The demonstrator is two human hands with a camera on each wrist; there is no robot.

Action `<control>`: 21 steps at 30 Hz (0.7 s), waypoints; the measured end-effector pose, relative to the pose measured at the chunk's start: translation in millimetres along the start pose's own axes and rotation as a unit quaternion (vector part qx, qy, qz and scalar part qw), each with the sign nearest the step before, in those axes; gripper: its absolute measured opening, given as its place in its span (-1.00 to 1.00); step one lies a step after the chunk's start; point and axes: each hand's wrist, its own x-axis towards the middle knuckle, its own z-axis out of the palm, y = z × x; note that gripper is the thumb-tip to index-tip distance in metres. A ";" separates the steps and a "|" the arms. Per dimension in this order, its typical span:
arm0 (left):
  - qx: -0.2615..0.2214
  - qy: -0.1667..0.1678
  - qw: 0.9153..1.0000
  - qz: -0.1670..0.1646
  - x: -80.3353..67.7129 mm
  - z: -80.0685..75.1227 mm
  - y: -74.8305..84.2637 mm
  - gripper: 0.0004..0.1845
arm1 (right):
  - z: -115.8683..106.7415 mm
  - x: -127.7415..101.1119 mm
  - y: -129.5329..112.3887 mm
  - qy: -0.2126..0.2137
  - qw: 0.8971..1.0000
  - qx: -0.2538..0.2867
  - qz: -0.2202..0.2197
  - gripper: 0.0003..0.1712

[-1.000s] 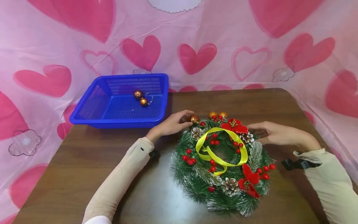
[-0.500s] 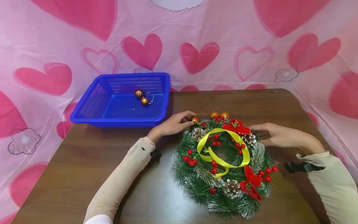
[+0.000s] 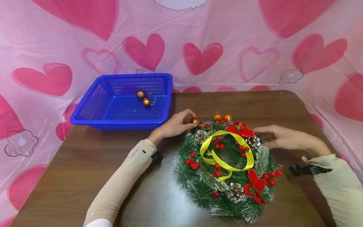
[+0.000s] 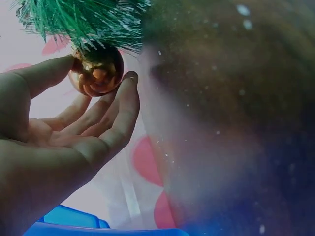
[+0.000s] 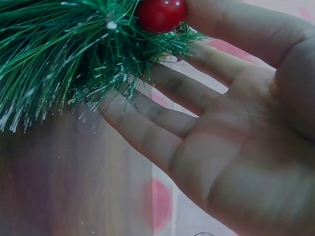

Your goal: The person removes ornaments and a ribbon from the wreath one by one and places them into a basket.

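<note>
Wreath [image 3: 198, 189]: flat on the desk [image 3: 153, 186], near side, about 5 o'clock of desk center. (Head view, 12 = far edge.)

Basket [image 3: 77, 116]: blue, at the wreath's 10 o'clock, well apart from it.

Ribbon [image 3: 248, 157]: yellow, looped loosely over the wreath's center.

Hands, not touching each other:
- Left hand [image 3: 174, 125], wreath's 10–11 o'clock: fingers bent, thumb on one side of a copper bauble [image 4: 97, 73], fingertips round the other. Bauble sits against the green tips.
- Right hand [image 3: 287, 138], 2 o'clock: fingers nearly straight, thumb spread well away from them. Thumb tip at a red berry [image 5: 161, 14], fingertips in under the needles.

Red flowers: one at 1 [image 3: 240, 129], one at 4 [image 3: 255, 187].

Pine cones: one at 11 [image 3: 201, 136], one at 1–2 [image 3: 253, 142], one at 5 [image 3: 234, 191].

Glittery gold baubles [image 3: 227, 117]: two, 12 o'clock. Two more shiny baubles [image 3: 141, 95] in the basket, side by side.
</note>
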 end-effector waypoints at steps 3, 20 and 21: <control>-0.004 0.008 1.000 0.003 0.2 -0.9 2.1 -0.67 | -1.1 -0.2 2.0 -0.005 1.000 0.012 0.000 -0.29; -0.009 0.037 0.998 0.044 -2.0 -3.7 9.0 -0.65 | -1.5 -2.7 -2.9 -0.002 1.000 0.017 0.026 -0.28; -0.008 0.037 0.998 0.043 -2.1 -3.5 9.0 -0.65 | -1.3 -2.6 -3.1 -0.003 0.999 0.018 0.028 -0.27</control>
